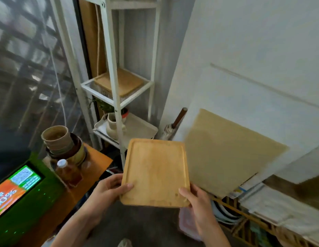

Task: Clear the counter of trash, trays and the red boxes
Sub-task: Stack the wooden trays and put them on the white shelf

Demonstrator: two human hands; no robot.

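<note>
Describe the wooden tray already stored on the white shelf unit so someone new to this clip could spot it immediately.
Find the tall white metal shelf unit against the back wall. On its mesh shelf, above the shelf holding a cream tray and a potted plant, lies a flat wooden tray. Unlike the similar wooden tray in hand, gripped at its near corners by the left hand and right hand, nothing touches it.

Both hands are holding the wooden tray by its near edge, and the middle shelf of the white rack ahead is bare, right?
Not quite. The head view shows both hands, left and right, holding the tray by its near edge, but the middle shelf of the rack isn't bare: another wooden tray already lies on it.
</note>
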